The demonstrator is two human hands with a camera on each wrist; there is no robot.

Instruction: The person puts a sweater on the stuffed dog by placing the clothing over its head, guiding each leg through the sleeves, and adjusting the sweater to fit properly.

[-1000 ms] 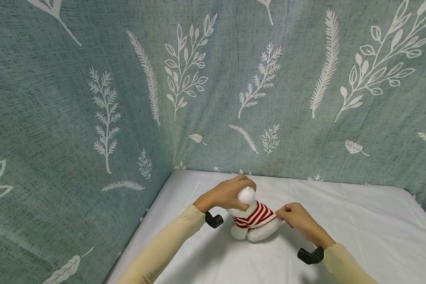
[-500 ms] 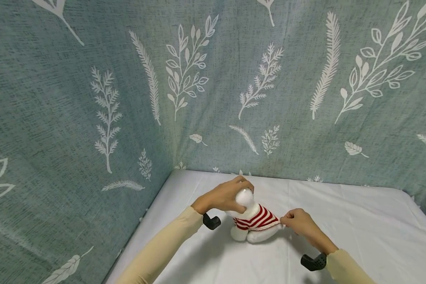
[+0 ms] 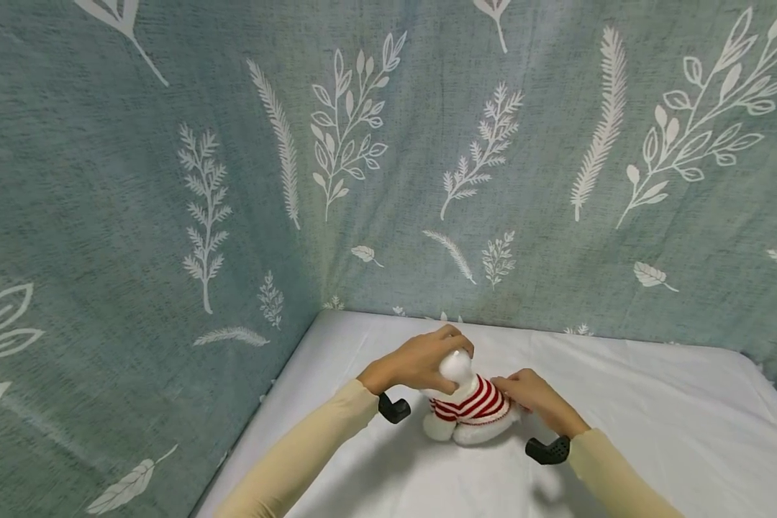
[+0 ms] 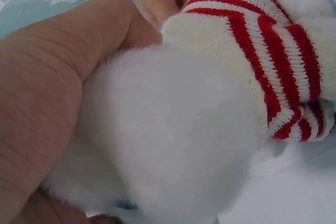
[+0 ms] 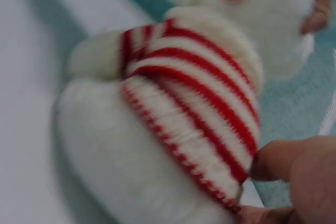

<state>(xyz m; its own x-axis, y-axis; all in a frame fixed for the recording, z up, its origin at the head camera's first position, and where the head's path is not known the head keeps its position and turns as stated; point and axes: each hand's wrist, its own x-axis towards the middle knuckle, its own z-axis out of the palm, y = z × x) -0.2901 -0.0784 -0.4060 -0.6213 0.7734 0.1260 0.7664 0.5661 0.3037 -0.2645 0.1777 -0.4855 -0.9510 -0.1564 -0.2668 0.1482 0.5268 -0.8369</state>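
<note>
A white stuffed animal (image 3: 482,433) in a red-and-white striped knitted sweater (image 3: 474,404) sits on the white-covered table. My left hand (image 3: 421,362) grips its round head (image 4: 178,129) from behind, thumb on one side and fingers over the other. At the animal's back, my right hand (image 3: 536,396) pinches the lower part of the sweater, thumb and fingertips right at the hem in the right wrist view. Below the hem the plush leg (image 5: 126,150) shows bare. The animal's face is mostly hidden; one dark eye (image 4: 126,204) peeks out low in the left wrist view.
The table (image 3: 660,417) has a smooth white cover. Green-blue curtains (image 3: 388,180) with white leaf prints hang along its left and far sides. Both wrists carry a black camera mount (image 3: 549,450), and the sleeves are cream.
My right hand has shifted from the rear hem, first down, then up and left along the sweater's back. The left hand keeps its grip on the head. The view tilts slightly.
</note>
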